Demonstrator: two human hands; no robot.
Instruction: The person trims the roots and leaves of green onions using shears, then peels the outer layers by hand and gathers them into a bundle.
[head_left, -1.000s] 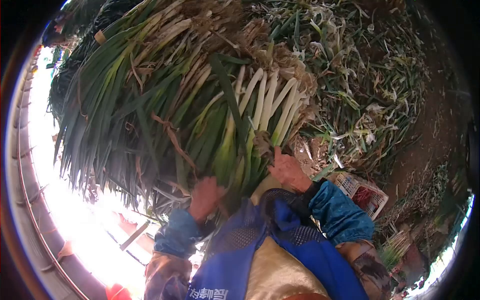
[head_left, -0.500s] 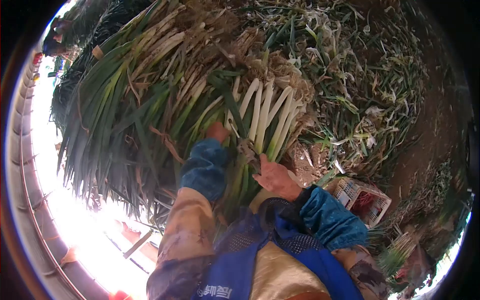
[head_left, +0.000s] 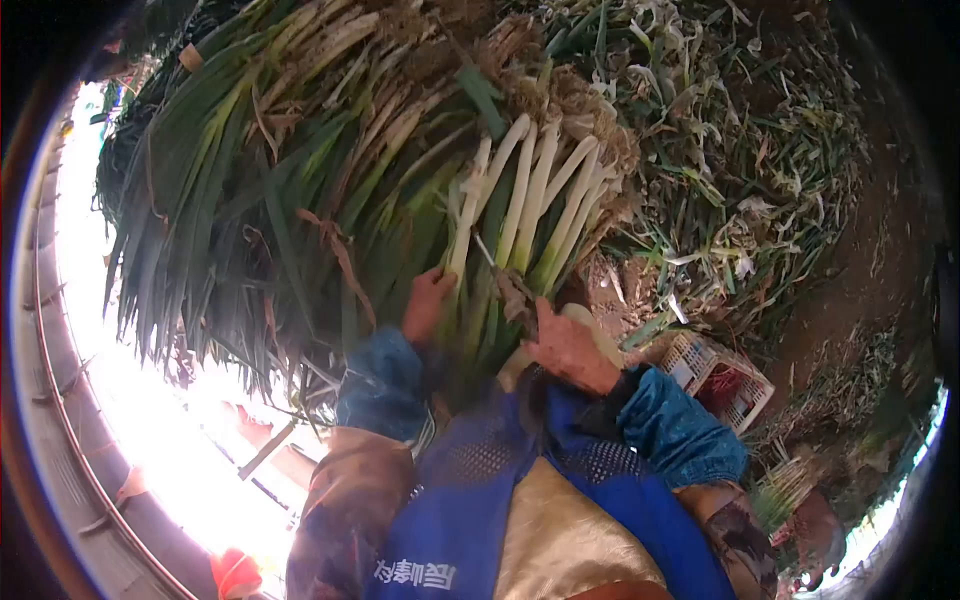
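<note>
My left hand is closed around the green part of a leek, whose white stem points up and away from me. Just to the right, my right hand is closed on a small tool with a cloth-like wrapping and a thin, light tip pointing up and left. Several peeled leeks with white stems lie side by side beyond the tool, their roots away from me. Their green leaves run down between my hands.
A large heap of unpeeled leeks fills the left. Leaf scraps cover the ground at the upper right. A white plastic crate holding something red stands at the right, near a bundle of green onions.
My left hand has moved down and slightly left, and a leek stem now shows upright above it. My right hand has shifted slightly right with the tool. A dark green leaf has moved up.
</note>
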